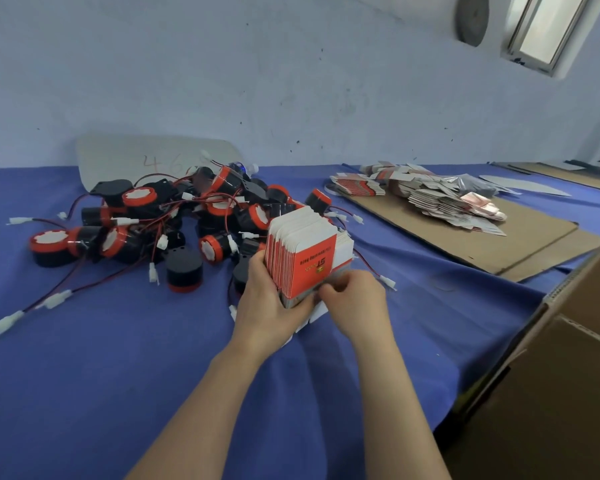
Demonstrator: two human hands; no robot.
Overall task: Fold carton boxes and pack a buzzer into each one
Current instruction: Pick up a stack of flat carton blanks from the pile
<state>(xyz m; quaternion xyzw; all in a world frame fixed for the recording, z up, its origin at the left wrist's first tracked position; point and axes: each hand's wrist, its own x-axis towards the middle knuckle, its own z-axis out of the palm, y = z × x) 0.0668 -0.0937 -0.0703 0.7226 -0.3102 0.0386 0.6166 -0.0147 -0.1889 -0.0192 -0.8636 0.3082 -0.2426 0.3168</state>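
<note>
A stack of flat red-and-white carton boxes (305,258) stands on edge above the blue table cover, near its middle. My left hand (267,299) grips the stack from the left and below. My right hand (354,299) pinches the lower right edge of the frontmost flat carton with its fingertips. Behind and to the left lies a pile of black-and-red buzzers (174,216) with red-black wires and white plugs. One buzzer (184,270) stands apart at the pile's near edge.
More flat cartons (440,195) lie heaped on a brown cardboard sheet (499,244) at the right. A large open cardboard box (561,375) stands at the table's right edge. A whitish board (125,157) leans against the wall behind the buzzers.
</note>
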